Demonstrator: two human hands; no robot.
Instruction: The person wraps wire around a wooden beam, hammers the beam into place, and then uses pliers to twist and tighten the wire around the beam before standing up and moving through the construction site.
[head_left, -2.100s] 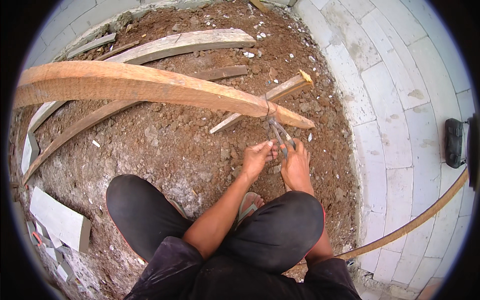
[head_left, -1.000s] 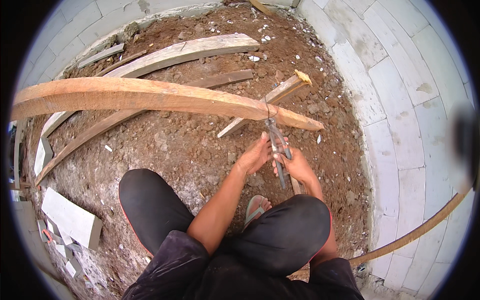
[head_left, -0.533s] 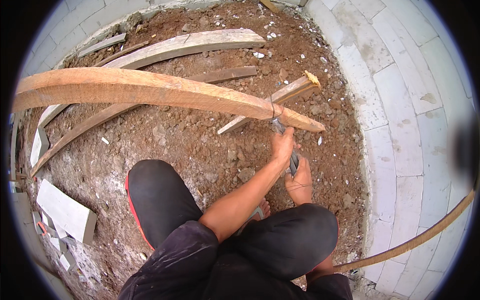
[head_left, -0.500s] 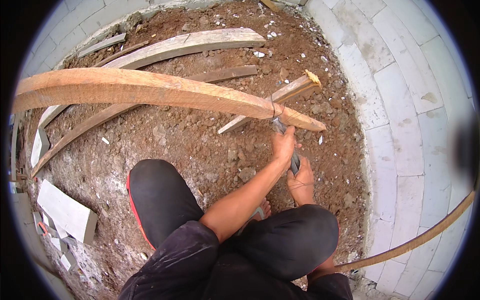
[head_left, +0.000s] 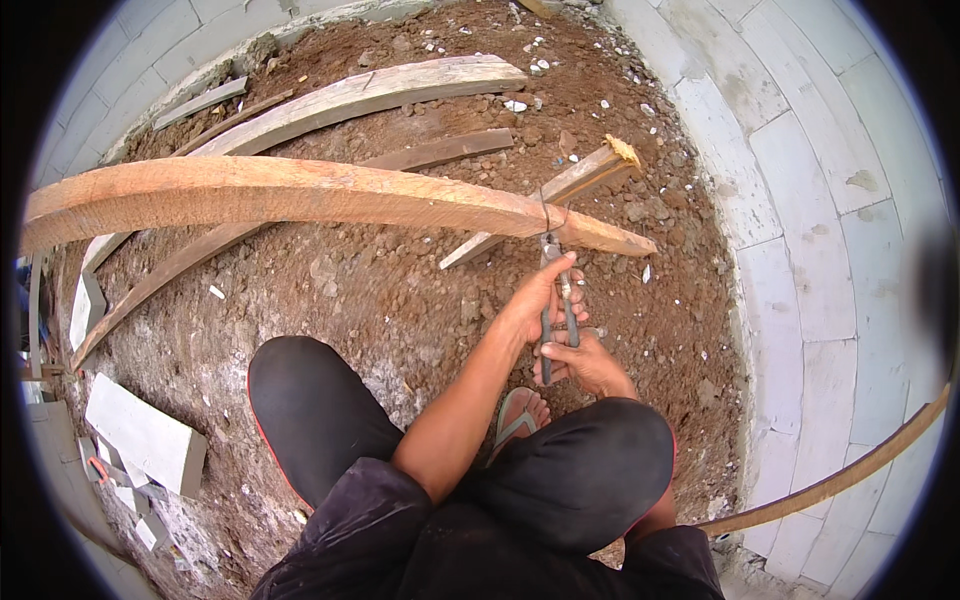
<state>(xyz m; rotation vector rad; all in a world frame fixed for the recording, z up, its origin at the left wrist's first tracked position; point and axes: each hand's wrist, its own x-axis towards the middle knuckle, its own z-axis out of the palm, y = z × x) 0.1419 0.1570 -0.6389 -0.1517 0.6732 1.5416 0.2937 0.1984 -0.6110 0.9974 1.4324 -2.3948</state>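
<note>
Both hands [head_left: 537,300] [head_left: 597,368] clamped on pincers [head_left: 546,328]; long axis fore-and-aft, jaws forward at beam [head_left: 300,192].

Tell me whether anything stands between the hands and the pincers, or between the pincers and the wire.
Nothing visible does: the left hand and right hand are on the pincers, whose head meets the wire at the orange beam.

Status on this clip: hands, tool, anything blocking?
Left hand on pincers, high up; right hand gripping them lower down. Pincers' top end at wire around orange-brown timber. Right knee close below right hand.
</note>
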